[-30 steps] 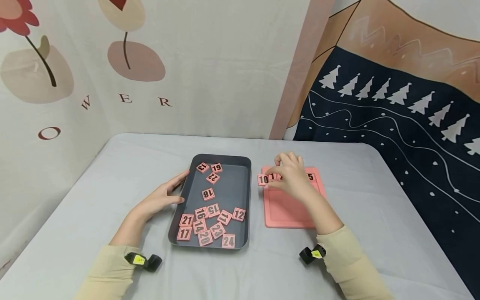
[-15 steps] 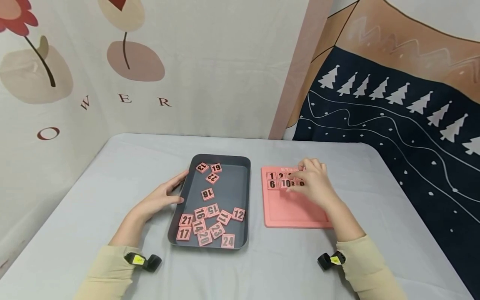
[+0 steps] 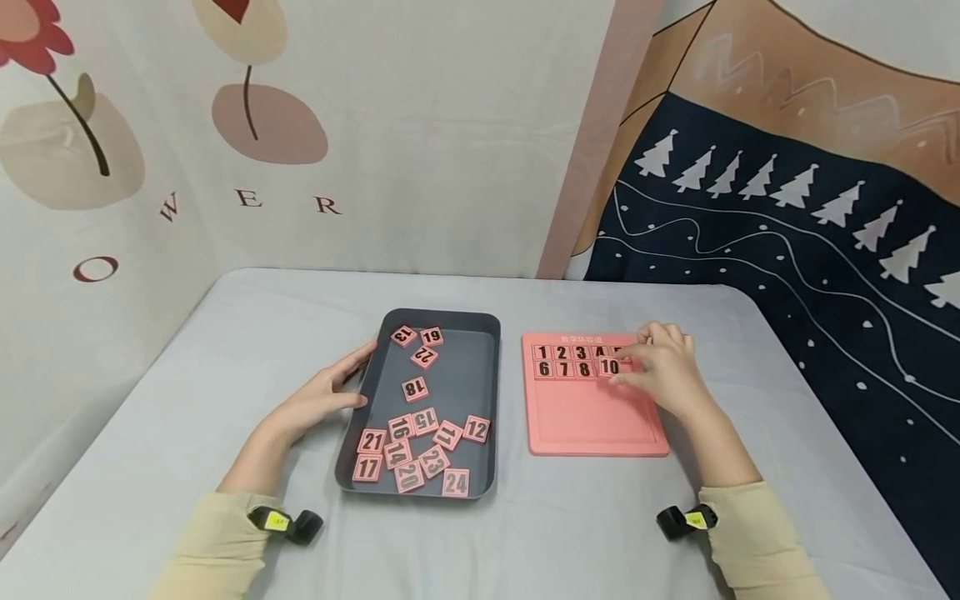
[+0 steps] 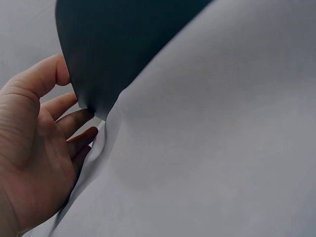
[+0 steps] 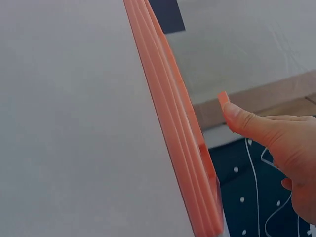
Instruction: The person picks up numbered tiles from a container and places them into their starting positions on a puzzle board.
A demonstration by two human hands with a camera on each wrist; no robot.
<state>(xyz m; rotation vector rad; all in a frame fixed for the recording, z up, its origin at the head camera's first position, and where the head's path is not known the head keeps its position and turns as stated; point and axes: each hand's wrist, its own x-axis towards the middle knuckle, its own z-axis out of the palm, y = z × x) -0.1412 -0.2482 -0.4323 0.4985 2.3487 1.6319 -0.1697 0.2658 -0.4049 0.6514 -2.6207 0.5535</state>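
Note:
My right hand [image 3: 663, 371] pinches a pink number tile [image 3: 610, 367] marked 10 between thumb and fingers. It holds the tile over the second row of a pink puzzle board [image 3: 592, 421]. Tiles 1 to 5 line the top row, the last partly behind my fingers; 6, 7 and 8 show below. Whatever lies under the held tile is hidden. In the right wrist view the tile [image 5: 223, 98] stands out past the thumb tip, above the board's edge [image 5: 173, 118]. My left hand [image 3: 322, 396] rests with extended fingers against the left side of a dark grey tray [image 3: 461, 375].
Inside the tray several loose tiles lie at mixed angles, such as 18 [image 3: 415, 389] near the middle and 24 [image 3: 455, 482] at the near end. A pale cloth [image 3: 570, 525] covers the table. Patterned curtains [image 3: 450, 150] hang behind it.
My right hand has carried tile 10 rightward from the board's left edge across to the second row's right part, uncovering the tiles on the left. The left hand and tray stay put.

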